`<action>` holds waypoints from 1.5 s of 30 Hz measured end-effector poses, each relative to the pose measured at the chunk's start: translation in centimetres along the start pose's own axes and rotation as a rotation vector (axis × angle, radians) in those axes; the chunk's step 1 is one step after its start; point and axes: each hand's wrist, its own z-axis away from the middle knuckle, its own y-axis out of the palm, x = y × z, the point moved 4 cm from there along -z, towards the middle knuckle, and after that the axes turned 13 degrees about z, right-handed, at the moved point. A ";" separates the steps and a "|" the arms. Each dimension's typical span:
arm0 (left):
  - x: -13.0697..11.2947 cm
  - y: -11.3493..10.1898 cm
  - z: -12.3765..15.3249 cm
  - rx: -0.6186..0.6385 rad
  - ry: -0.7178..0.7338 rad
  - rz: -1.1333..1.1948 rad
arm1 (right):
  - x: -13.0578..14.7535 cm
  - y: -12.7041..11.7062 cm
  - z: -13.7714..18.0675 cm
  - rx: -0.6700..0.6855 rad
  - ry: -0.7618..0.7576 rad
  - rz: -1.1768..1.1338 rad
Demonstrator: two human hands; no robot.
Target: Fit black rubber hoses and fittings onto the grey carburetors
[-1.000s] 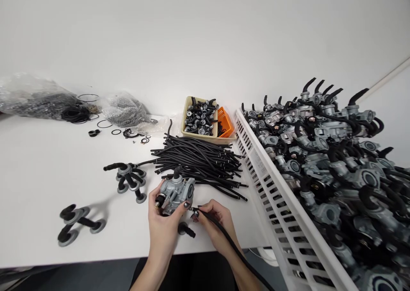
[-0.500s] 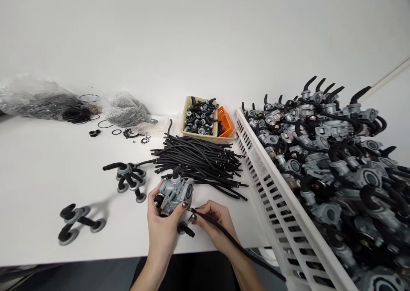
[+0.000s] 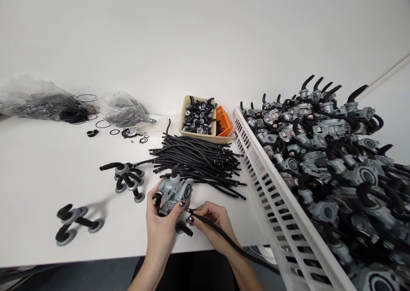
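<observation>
My left hand [image 3: 162, 229] is wrapped round a small grey metal carburetor [image 3: 173, 190], holding it just above the white table [image 3: 38, 184] near its front edge. My right hand [image 3: 214, 224] pinches the end of a thin black rubber hose [image 3: 224, 237] and holds that end against the carburetor's lower right side. The hose trails off the table edge toward the lower right. A short black cap piece [image 3: 182, 228] lies on the table between my two hands.
A pile of black hoses [image 3: 198, 160] lies behind my hands. A white slatted crate [image 3: 275, 197] full of carburetors fills the right. A beige tray [image 3: 184, 118] and orange basket [image 3: 223, 120] hold small parts. Grey-and-black cap pieces [image 3: 126, 180] and plastic bags [image 3: 35, 101] lie left.
Both hands and the carburetor have stayed nearly in place, drifting slightly left. The hose's trailing part has swung lower and flatter toward the right.
</observation>
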 end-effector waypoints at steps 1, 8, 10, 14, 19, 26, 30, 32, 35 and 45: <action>0.0 0.0 0.0 0.000 -0.003 -0.001 | 0.0 0.0 0.0 -0.002 0.000 -0.006; 0.5 -0.4 0.1 -0.038 -0.057 0.049 | -0.9 -0.6 0.2 -0.139 -0.010 -0.061; 0.7 -0.5 0.1 -0.010 -0.065 0.064 | -1.1 -1.0 0.4 -0.142 -0.049 -0.068; 1.0 -0.6 0.0 -0.004 -0.106 0.081 | -1.0 -1.9 0.6 -0.233 -0.175 -0.109; 0.9 -0.1 -0.1 0.116 -0.117 0.084 | -0.3 -2.2 0.4 -0.289 -0.305 -0.170; 1.0 0.1 0.0 0.312 -0.124 0.119 | 0.2 -1.8 0.4 -0.337 -0.340 -0.131; 1.4 -0.1 0.1 0.314 -0.155 0.216 | 0.6 -1.2 1.1 -0.443 -0.256 -0.055; 1.4 0.0 0.3 0.326 -0.175 0.269 | 1.1 -0.8 1.2 -0.453 -0.233 -0.041; 1.2 0.2 0.5 0.350 -0.176 0.311 | 1.7 -0.2 1.3 -0.446 -0.203 -0.025; 0.7 0.4 0.7 0.313 -0.197 0.309 | 2.1 0.2 2.8 -0.485 -0.179 0.065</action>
